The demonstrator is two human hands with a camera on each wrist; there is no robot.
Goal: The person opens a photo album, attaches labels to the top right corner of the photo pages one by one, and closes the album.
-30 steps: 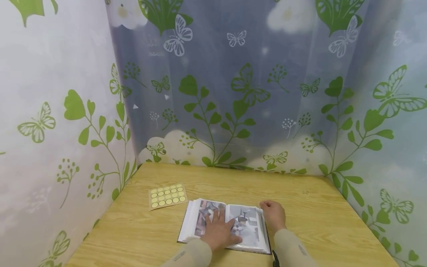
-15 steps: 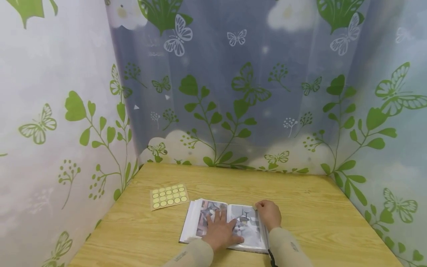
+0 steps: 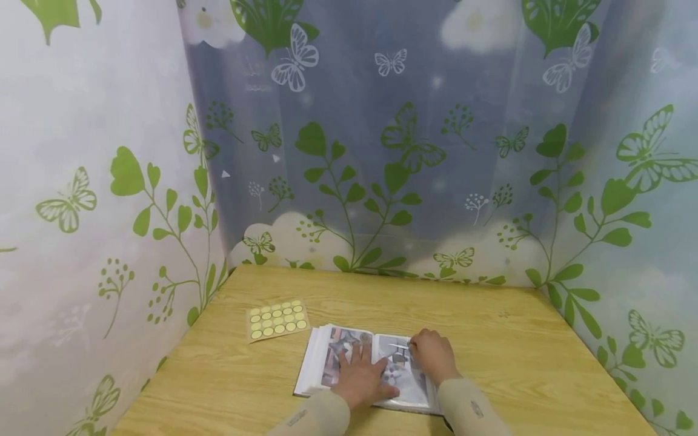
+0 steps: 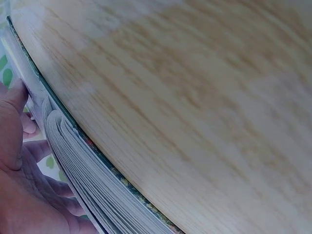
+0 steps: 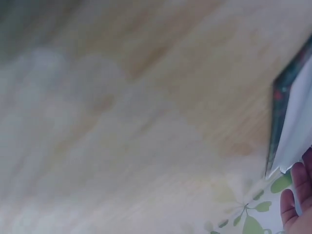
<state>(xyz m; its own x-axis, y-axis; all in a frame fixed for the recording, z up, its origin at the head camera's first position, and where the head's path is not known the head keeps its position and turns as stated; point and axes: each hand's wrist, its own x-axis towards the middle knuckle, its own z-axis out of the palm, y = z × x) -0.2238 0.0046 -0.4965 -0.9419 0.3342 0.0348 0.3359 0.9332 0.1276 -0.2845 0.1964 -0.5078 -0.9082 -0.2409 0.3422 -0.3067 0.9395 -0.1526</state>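
An open photo album (image 3: 403, 390) with a dark patterned cover lies on the wooden table, a picture showing on each side. My left hand (image 3: 357, 378) presses on it with fingers spread, mostly over the left page and the middle fold. In the left wrist view, that hand (image 4: 29, 195) lies along the thick stack of album pages (image 4: 97, 180). At the upper right corner, my right hand (image 3: 433, 354) pinches the right page, whose top edge (image 3: 399, 346) bends up and leftward. The right wrist view catches only some fingers (image 5: 302, 195) beside the album's cover (image 5: 280, 107).
A sheet of round yellow stickers (image 3: 278, 321) lies on the table (image 3: 507, 351), behind and left of the album. Curtains (image 3: 349, 151) printed with leaves and butterflies enclose the table at the back and both sides.
My right hand has moved left from beyond the album's right edge onto its upper right corner, and the page there has begun to lift. The left hand stays in place on the album.
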